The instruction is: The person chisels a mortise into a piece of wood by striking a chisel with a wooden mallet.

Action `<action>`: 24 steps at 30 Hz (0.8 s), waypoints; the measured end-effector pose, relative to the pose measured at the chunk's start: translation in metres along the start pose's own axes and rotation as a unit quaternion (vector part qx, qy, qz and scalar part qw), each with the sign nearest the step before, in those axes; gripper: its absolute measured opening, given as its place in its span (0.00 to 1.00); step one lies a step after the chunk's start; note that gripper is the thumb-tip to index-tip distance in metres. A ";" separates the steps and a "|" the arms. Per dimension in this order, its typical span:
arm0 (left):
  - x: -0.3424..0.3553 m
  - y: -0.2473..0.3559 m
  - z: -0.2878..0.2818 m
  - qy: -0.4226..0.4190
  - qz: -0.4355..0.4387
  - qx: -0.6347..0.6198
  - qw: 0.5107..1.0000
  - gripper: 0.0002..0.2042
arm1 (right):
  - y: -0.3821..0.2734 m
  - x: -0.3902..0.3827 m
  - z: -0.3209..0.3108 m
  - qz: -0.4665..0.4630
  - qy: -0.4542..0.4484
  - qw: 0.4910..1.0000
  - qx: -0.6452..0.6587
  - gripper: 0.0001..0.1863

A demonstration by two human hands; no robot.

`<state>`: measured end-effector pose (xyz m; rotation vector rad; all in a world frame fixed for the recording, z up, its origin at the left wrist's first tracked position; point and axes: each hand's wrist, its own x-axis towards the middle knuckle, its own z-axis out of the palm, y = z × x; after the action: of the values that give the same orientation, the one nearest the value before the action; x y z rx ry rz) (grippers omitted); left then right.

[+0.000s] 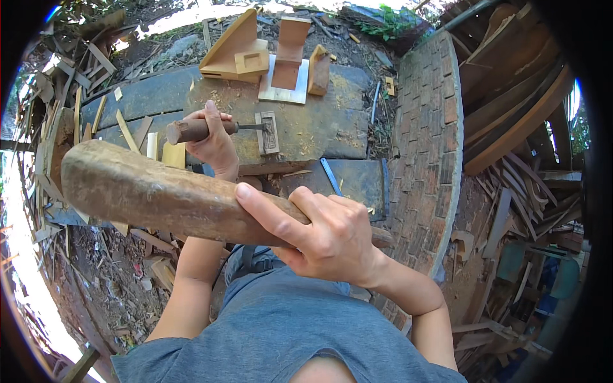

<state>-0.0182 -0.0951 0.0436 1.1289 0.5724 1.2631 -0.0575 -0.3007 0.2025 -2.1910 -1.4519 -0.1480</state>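
My left hand [217,150] is wrapped round the thick wooden handle of a chisel [185,131]. The blade points right, its tip at a small wooden block [270,145] with a recess cut into its top, lying on the dark work surface. In my right hand [329,233] is a heavy wooden mallet [150,191], gripped by its narrow end with the thumb laid along it. Its broad head reaches left, nearer to me than the chisel and apart from its handle. Part of my left wrist is hidden behind the mallet.
Beyond the block stand a triangular wooden piece [231,48], a pale wooden frame [290,97] and a wooden block [318,71]. A blue strip [330,175] lies nearer. Wood scraps [128,131] litter the left. A brick wall [428,121] borders the right, with stacked curved timber [523,127] past it.
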 end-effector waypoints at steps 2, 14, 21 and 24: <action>-0.001 0.010 0.006 -0.004 -0.048 0.026 0.999 0.11 | 0.008 -0.004 0.005 0.037 -0.016 0.999 -0.008 0.45; -0.015 -0.004 -0.026 -0.060 0.017 0.049 0.997 0.09 | 0.066 -0.123 0.042 0.306 -0.031 0.950 0.049 0.46; -0.013 -0.016 -0.023 -0.149 0.150 0.115 0.971 0.07 | 0.075 -0.147 0.055 0.335 -0.107 0.936 0.009 0.47; -0.015 0.001 0.000 -0.181 0.029 -0.006 0.983 0.07 | 0.082 -0.145 0.061 0.337 -0.143 0.931 -0.007 0.47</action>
<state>-0.0228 -0.1094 0.0406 1.3355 0.2599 1.0734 -0.0578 -0.4183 0.0696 -2.6662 -0.7424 0.4137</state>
